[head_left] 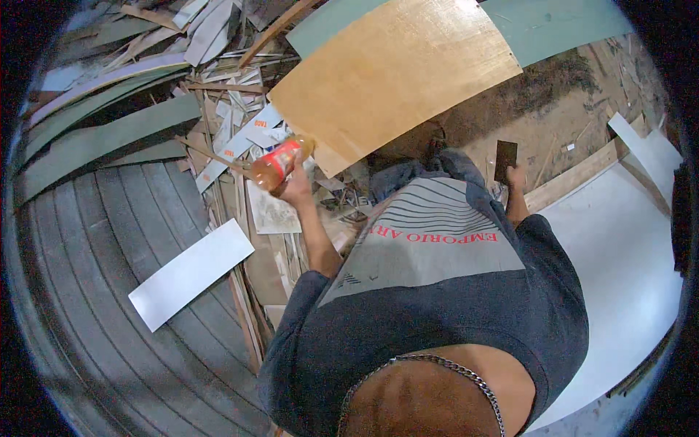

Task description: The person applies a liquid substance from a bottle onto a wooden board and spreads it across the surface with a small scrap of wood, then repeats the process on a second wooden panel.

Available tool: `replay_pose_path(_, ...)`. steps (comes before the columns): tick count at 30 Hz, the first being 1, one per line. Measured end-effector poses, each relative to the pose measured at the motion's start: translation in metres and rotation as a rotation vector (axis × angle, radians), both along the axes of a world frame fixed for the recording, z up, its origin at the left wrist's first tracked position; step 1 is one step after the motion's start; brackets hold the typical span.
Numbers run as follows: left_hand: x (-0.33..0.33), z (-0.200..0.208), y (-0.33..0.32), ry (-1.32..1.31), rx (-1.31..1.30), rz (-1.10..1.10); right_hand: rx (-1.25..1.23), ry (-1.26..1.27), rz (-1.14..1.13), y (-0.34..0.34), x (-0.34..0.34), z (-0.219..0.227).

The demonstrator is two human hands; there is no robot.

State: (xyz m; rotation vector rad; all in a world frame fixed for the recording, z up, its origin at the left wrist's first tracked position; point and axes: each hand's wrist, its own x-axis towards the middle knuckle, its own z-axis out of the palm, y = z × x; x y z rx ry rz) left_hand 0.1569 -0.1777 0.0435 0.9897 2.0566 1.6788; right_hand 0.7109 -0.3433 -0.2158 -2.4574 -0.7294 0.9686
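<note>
My left hand is closed around a plastic bottle with a red label and amber-brown contents. The bottle lies tilted in the hand, over scraps and beside the near left corner of a tan wooden panel. My right hand grips the lower end of a thin, dark brown rectangular piece, held out in front of my right side. What that piece is exactly, I cannot make out. Part of the right hand's fingers is hidden behind it.
Grey-green sheets and many offcut strips are heaped at the left and far left. A white rectangular board rests on a dark ribbed surface. To my right is a large white sheet beside a wooden strip.
</note>
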Motion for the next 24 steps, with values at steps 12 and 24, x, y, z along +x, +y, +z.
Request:
replay_pose_path(12, -0.002, -0.005, -0.004, 0.123, 0.039, -0.034, -0.034, -0.08, 0.092, 0.0, 0.018, -0.039)
replay_pose_path(24, 0.005, 0.036, -0.004, 0.061, -0.062, -0.043, 0.089, -0.196, 0.175, 0.006, 0.013, -0.02)
